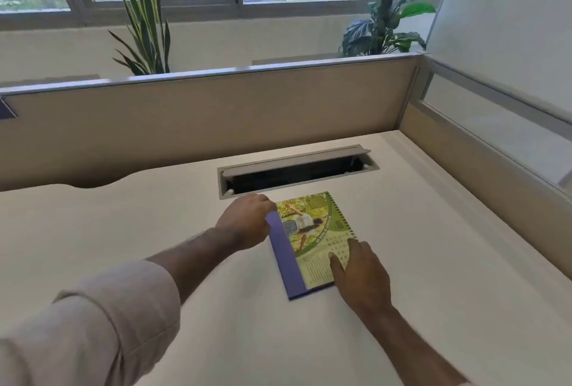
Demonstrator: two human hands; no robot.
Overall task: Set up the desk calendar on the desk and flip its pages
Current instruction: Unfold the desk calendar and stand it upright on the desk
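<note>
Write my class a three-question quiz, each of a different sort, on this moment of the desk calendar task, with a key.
1. True or false: the desk calendar stands upright on the desk.
2. Which hand is at the calendar's purple edge? A) left hand B) right hand
3. Fill in: the calendar's spiral binding runs along its ___ side in the picture.

Key: 1 false, it lies flat. 2 A; the right hand's fingers rest on the printed page. 3 right.

Flat spiral-bound desk calendar (312,243): green printed page (photo and date grid), purple card base; beneath it, cream laminate desk (123,230).
</note>
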